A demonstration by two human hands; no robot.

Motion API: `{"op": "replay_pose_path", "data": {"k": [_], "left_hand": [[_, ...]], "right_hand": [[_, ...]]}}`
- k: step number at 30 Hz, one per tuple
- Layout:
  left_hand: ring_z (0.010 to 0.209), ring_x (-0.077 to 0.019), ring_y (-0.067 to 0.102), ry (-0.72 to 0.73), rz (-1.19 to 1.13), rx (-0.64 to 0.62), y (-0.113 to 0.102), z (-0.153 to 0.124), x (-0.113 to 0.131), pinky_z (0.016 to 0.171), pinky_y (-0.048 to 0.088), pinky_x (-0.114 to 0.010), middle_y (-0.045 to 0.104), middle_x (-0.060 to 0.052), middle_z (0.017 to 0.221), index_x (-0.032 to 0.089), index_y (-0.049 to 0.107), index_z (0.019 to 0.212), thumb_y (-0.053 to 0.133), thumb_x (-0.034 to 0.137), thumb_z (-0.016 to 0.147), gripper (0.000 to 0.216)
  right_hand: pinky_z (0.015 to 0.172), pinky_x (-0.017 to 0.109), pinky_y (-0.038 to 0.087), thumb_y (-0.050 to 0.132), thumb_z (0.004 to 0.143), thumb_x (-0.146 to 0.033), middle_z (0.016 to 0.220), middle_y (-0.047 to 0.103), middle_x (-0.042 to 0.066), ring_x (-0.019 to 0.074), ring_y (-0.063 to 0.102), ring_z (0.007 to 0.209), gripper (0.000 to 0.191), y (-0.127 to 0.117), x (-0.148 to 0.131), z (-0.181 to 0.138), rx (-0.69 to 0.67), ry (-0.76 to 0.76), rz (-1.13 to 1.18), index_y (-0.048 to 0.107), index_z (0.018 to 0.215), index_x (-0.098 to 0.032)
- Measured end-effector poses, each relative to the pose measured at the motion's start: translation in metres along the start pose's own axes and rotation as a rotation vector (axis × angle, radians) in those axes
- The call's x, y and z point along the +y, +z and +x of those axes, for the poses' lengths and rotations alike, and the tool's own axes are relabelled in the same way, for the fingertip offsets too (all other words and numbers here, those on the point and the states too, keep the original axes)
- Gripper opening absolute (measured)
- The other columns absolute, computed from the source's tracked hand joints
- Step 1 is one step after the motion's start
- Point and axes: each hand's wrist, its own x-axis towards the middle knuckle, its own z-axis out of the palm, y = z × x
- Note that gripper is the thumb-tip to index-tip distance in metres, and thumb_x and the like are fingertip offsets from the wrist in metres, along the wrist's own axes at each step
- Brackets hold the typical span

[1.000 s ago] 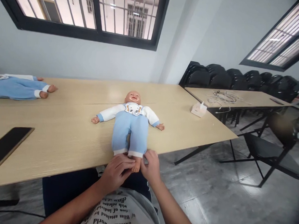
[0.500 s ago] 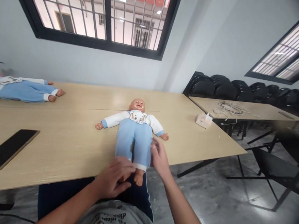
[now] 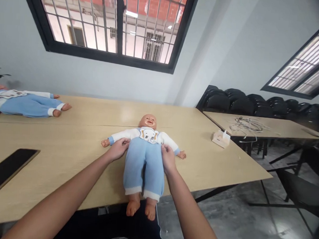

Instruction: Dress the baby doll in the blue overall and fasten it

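A baby doll (image 3: 145, 158) in blue trousers and a white top with an elephant bib lies on its back on the wooden table (image 3: 72, 153), feet hanging over the near edge. My left hand (image 3: 118, 148) grips the doll's side at the top of the trousers, fingers curled on the cloth. My right hand (image 3: 167, 157) holds the opposite side at the waist in the same way.
A second doll (image 3: 26, 103) in blue lies at the far left of the table. A black phone (image 3: 4, 170) rests near the left front edge. A tissue box (image 3: 220, 138) stands on the right. Another table with cables (image 3: 243, 123) and black chairs (image 3: 259, 97) are at the right.
Both hands left the doll's feet and moved up to its waist, one on each side. The view tilted upward, and the doll's feet now show past the table edge.
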Motion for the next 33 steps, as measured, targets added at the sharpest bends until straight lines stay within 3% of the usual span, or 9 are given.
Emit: {"op": "replay_pose_path", "data": {"k": [6, 11, 15, 19, 22, 24, 27, 30, 33], "left_hand": [[0.085, -0.0236, 0.065, 0.061, 0.054, 0.159, 0.006, 0.001, -0.007, 0.083, 0.053, -0.039, 0.068, -0.006, 0.089, 0.02, 0.058, 0.097, 0.053, 0.045, 0.091, 0.027], [0.096, -0.0261, 0.067, 0.112, 0.041, 0.265, 0.004, -0.01, 0.003, 0.093, 0.053, -0.044, 0.068, -0.009, 0.1, 0.019, 0.057, 0.103, 0.056, 0.048, 0.092, 0.031], [0.132, -0.0274, 0.057, 0.327, -0.027, 0.266, -0.003, -0.037, 0.023, 0.111, 0.046, -0.045, 0.059, -0.013, 0.142, 0.021, 0.053, 0.135, 0.047, 0.049, 0.101, 0.044], [0.152, -0.0295, 0.036, 0.554, 0.098, 0.02, 0.003, -0.059, 0.038, 0.126, 0.028, -0.052, 0.04, -0.011, 0.164, 0.026, 0.045, 0.151, 0.046, 0.043, 0.103, 0.051], [0.149, -0.0298, 0.041, 0.608, 0.304, -0.194, 0.012, -0.06, 0.041, 0.128, 0.023, -0.055, 0.052, -0.007, 0.156, 0.029, 0.062, 0.136, 0.054, 0.04, 0.101, 0.038], [0.141, -0.0283, 0.05, 0.602, 0.357, -0.246, 0.012, -0.057, 0.04, 0.125, 0.029, -0.055, 0.063, -0.006, 0.144, 0.03, 0.067, 0.126, 0.054, 0.038, 0.101, 0.03], [0.129, -0.0263, 0.058, 0.563, 0.354, -0.199, 0.003, -0.05, 0.037, 0.116, 0.042, -0.05, 0.069, -0.006, 0.132, 0.028, 0.07, 0.116, 0.052, 0.038, 0.102, 0.025], [0.117, -0.0259, 0.063, 0.517, 0.35, -0.092, -0.006, -0.045, 0.035, 0.108, 0.048, -0.047, 0.072, -0.007, 0.118, 0.027, 0.071, 0.107, 0.049, 0.039, 0.102, 0.026], [0.108, -0.0258, 0.065, 0.458, 0.344, -0.02, -0.008, -0.043, 0.034, 0.1, 0.051, -0.044, 0.073, -0.007, 0.108, 0.025, 0.071, 0.1, 0.047, 0.041, 0.102, 0.028]], "right_hand": [[0.096, 0.044, 0.047, 0.064, 0.081, -0.051, 0.095, 0.071, 0.012, 0.0292, 0.061, 0.097, 0.035, -0.002, 0.001, 0.011, 0.113, -0.087, -0.128, 0.068, 0.087, -0.017], [0.1, 0.049, 0.048, 0.054, 0.092, -0.047, 0.112, 0.07, 0.016, 0.0299, 0.063, 0.107, 0.037, -0.01, -0.012, -0.006, 0.117, -0.219, -0.126, 0.068, 0.108, -0.016], [0.114, 0.053, 0.04, 0.047, 0.102, -0.042, 0.136, 0.065, 0.014, 0.0302, 0.055, 0.133, 0.035, -0.018, -0.034, -0.029, -0.052, -0.593, -0.081, 0.069, 0.12, -0.023], [0.119, 0.057, 0.036, 0.047, 0.103, -0.043, 0.145, 0.062, 0.011, 0.0311, 0.048, 0.143, 0.036, -0.027, -0.053, -0.044, -0.264, -0.71, -0.157, 0.068, 0.127, -0.026], [0.119, 0.055, 0.038, 0.051, 0.103, -0.042, 0.147, 0.062, 0.009, 0.0291, 0.049, 0.143, 0.035, -0.037, -0.061, -0.051, -0.535, -0.613, -0.324, 0.068, 0.131, -0.027], [0.119, 0.054, 0.039, 0.052, 0.104, -0.04, 0.149, 0.06, 0.009, 0.0279, 0.048, 0.145, 0.036, -0.044, -0.065, -0.058, -0.601, -0.551, -0.428, 0.066, 0.134, -0.027], [0.123, 0.056, 0.032, 0.052, 0.103, -0.043, 0.156, 0.053, 0.01, 0.029, 0.039, 0.151, 0.044, -0.051, -0.079, -0.071, -0.656, -0.603, -0.519, 0.061, 0.142, -0.025], [0.129, 0.054, 0.018, 0.057, 0.098, -0.052, 0.162, 0.046, 0.009, 0.0296, 0.03, 0.156, 0.059, -0.046, -0.103, -0.084, -0.885, -0.739, -0.557, 0.054, 0.149, -0.023], [0.131, 0.049, 0.009, 0.057, 0.098, -0.054, 0.164, 0.042, 0.008, 0.0269, 0.025, 0.158, 0.066, -0.03, -0.122, -0.093, -1.054, -0.738, -0.605, 0.047, 0.155, -0.022]]}}
